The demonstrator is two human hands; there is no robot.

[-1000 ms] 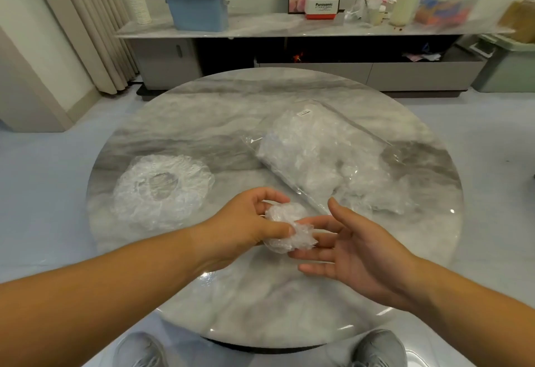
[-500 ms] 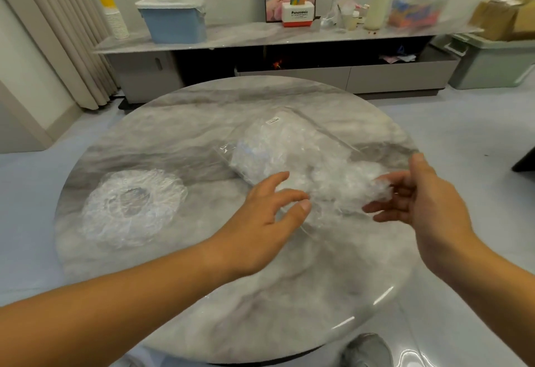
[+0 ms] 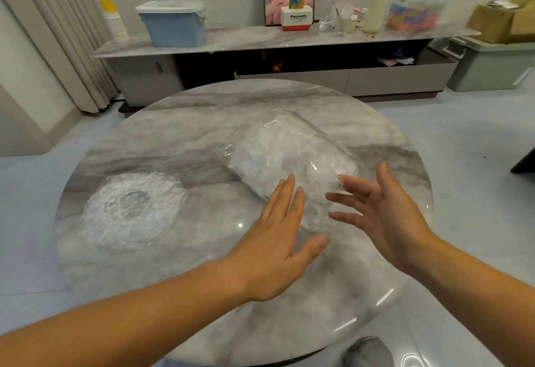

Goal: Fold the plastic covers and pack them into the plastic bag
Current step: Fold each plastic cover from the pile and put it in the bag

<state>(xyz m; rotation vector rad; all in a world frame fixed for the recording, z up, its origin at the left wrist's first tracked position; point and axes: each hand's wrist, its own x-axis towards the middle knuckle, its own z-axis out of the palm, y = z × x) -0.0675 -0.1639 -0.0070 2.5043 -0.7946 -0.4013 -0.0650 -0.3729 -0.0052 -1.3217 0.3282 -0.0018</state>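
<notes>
The left hand (image 3: 278, 239) reached out palm down with straight fingers, and the right hand (image 3: 388, 216) was spread, palm turned left — neither held anything. At their fingertips lay the near end of the plastic bag (image 3: 289, 155), stuffed with crumpled covers, on the round marble table (image 3: 202, 134). One unfolded plastic cover (image 3: 133, 210) lay well apart to the left. Far back — a blue tub (image 3: 173, 27) stood on a sideboard (image 3: 246, 38).

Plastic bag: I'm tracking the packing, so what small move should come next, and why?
Probably reach the left hand over to the spread plastic cover on the table. It and the right hand are open and empty at the plastic bag, which already holds packed covers, while that one lies unfolded.
</notes>
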